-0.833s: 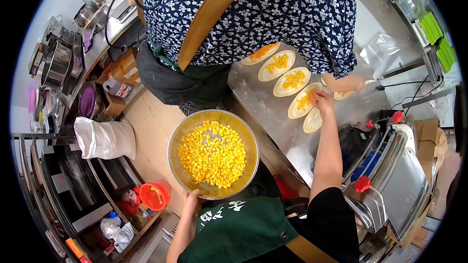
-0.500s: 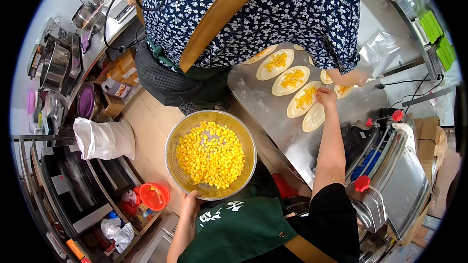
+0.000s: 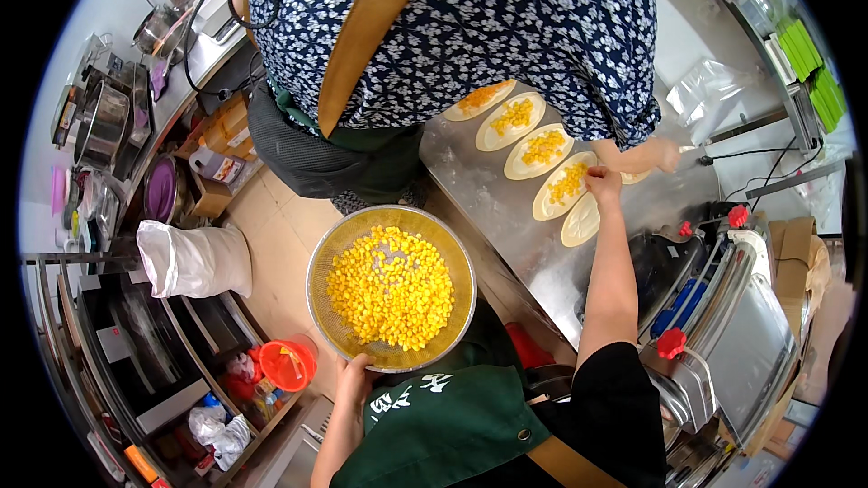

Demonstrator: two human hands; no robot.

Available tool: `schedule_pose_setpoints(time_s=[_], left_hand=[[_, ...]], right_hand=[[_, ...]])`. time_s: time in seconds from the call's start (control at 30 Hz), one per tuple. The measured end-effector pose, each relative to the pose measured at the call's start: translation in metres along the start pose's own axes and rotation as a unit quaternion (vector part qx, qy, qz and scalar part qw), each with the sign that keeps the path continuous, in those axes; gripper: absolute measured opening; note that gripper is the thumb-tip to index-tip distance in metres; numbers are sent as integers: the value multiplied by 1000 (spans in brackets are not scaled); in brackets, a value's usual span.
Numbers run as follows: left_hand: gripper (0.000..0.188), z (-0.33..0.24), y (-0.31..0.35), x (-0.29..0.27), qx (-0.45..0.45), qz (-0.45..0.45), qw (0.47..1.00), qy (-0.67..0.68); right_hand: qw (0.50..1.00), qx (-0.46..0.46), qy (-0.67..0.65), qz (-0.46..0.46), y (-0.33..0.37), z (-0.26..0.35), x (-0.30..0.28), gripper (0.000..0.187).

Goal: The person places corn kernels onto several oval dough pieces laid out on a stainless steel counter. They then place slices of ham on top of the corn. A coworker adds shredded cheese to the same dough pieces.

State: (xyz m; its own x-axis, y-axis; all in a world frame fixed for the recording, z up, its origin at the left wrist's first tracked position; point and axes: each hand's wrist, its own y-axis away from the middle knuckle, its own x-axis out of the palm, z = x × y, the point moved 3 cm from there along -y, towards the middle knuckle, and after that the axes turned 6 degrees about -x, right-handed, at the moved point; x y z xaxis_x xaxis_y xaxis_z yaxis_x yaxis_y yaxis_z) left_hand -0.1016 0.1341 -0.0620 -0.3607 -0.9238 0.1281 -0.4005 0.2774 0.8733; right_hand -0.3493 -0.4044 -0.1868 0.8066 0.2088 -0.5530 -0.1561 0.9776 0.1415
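Note:
My left hand (image 3: 353, 380) grips the near rim of a round metal colander (image 3: 459, 258). Yellow corn kernels (image 3: 398, 307) fill much of its bottom. Over on the steel table, the fingers of my right hand (image 3: 604, 184) are drawn together at the right edge of an oval dough piece (image 3: 546, 205) topped with corn. What they hold, if anything, is hidden. Just below that hand lies a bare oval dough piece (image 3: 580, 222). Further up the row sit more corn-topped ovals, among them one dough piece (image 3: 520, 165) beside the first.
A co-worker in a flowered shirt (image 3: 506, 27) leans over the steel table (image 3: 479, 194), one forearm (image 3: 633, 159) close to my right hand. Right of my arm stands a metal machine with red knobs (image 3: 671, 342). A white sack (image 3: 194, 258) and red bucket (image 3: 287, 363) stand at left.
The co-worker's body has shifted left, and their forearm now covers dough pieces beyond my right hand. My right hand has moved very slightly; my left hand and the colander stay put.

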Motion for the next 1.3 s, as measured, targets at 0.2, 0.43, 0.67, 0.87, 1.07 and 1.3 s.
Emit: schedule_pose_setpoints(time_s=[0.2,0.43,0.67,0.87,1.07,1.3], left_hand=[[53,-2,-2,-1,-3,10,1000,-9],[53,-3,-3,-4,4,25,1000,4],[51,-6,-7,-9,11,24,999,-29],[53,-11,-9,-16,11,48,999,-22],[53,-17,-8,-12,9,43,999,-28],[52,-20,-17,-24,-4,73,995,-73]], right_hand=[[997,48,-33,-45,3,-6,-6,18],[969,125,-161,-138,28,-15,-33,16],[963,156,-165,-147,40,-37,-40,16],[948,165,-216,-167,51,-28,-44,16],[955,76,-225,-177,74,-19,-46,14],[923,-3,-303,236,236,162,80,13]])
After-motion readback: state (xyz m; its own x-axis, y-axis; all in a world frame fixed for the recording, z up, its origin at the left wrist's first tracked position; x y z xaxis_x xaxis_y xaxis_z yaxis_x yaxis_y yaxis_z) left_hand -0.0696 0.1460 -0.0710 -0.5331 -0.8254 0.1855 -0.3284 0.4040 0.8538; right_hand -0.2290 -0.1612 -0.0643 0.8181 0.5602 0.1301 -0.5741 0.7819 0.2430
